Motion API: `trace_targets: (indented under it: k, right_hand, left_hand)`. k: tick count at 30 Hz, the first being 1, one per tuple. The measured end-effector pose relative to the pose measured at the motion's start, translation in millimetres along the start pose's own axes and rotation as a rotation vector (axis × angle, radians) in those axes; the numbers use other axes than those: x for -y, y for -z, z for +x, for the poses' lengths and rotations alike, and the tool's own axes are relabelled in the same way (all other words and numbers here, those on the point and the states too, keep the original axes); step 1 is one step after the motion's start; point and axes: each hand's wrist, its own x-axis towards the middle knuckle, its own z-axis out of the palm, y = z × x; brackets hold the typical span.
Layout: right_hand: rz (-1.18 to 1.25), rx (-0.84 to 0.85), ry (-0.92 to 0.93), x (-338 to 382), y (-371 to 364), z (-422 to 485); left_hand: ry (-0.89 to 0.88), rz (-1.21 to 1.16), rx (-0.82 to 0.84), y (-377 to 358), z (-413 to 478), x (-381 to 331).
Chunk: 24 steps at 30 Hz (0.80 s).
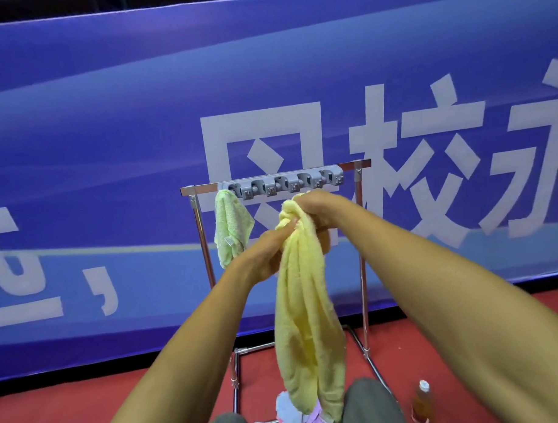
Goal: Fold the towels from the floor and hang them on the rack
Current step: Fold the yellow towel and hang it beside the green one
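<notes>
In front of the rack (362, 240), about mid-way along its top bar, we hold the yellow towel (306, 305) up with both hands. The right hand (318, 210) clenches the bunched top end, just below the grey clip strip (286, 183). The left hand (266, 253) grips the cloth just under that, thumb pressed on the bunch. The rest hangs limp in long folds, its tip down near the pile of towels (291, 413) on the floor (88, 408) between our knees. A green towel (230, 225) already hangs at the strip's left end. A bottle (422, 401) stands on the floor near the rack's right foot.

Handling, our guess: light, soft terry with no shape of its own, grippy enough, nothing to break. It looks roped up rather than folded flat. We judge the best hold is at two corners or along a hem so it drops open for folding; a mid-cloth grab just bunches it again. Then the top goes to a free clip.
</notes>
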Motion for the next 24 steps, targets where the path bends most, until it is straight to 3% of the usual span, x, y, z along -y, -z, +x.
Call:
trace_targets:
  k: [3,4,6,8,10,14,17,20,24]
  right_hand:
    - [-0.297,-0.255,0.097,5,18,2]
    - [-0.234,-0.278,0.119,6,23,1]
    - [0.199,-0.162,0.057,1,26,6]
    - [0.497,0.15,-0.081,-17,18,-2]
    - [0.605,0.388,-0.126,-43,-3,-4]
    - [0.816,0.565,-0.124,-85,-39,-2]
    - [0.839,0.664,-0.074,-93,-48,-5]
    - [0.698,0.688,-0.039,-93,-50,-8]
    - [0.586,0.565,-0.069,-81,-44,-4]
  left_hand:
    - [-0.046,0.089,-0.158,4,5,-4]
    - [-0.053,0.055,-0.204,6,7,-5]
    - [-0.066,-0.051,-0.268,10,8,-6]
    - [-0.07,-0.172,-0.301,9,13,-4]
    - [-0.065,-0.346,-0.313,4,23,-5]
    - [-0.044,-0.331,-0.509,1,40,-5]
    - [0.016,-0.31,-0.684,12,47,-4]
    - [0.077,-0.204,-0.818,13,32,-7]
    - [0.076,-0.145,-0.616,18,30,-2]
